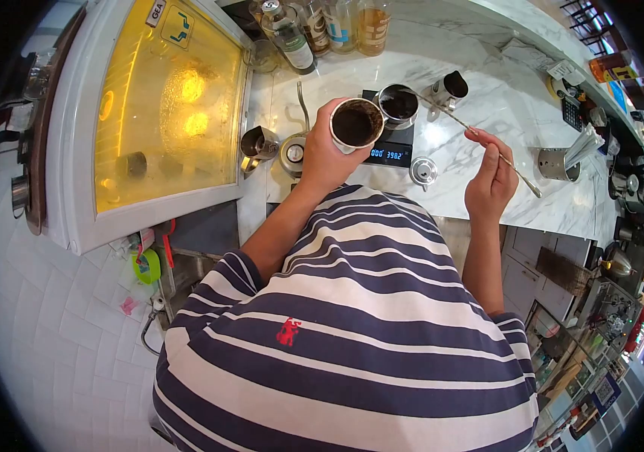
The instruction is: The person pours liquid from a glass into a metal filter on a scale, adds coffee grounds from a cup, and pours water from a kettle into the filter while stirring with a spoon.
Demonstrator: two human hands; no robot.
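Here, cup (357, 124) gripped in left hand (323, 154), spoon (480, 138) in right hand (490, 181)

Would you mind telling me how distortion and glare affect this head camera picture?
Head view: fisheye bends the marble counter and darkens the corners; the yellow window glows with bright glare spots; the left hand with its metal cup and the right hand are sharp; the edges blur.

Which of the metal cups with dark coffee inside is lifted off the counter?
The cup in the left hand, tilted toward the camera. The other cup stands on the black scale; the small pitcher stands behind on the marble.
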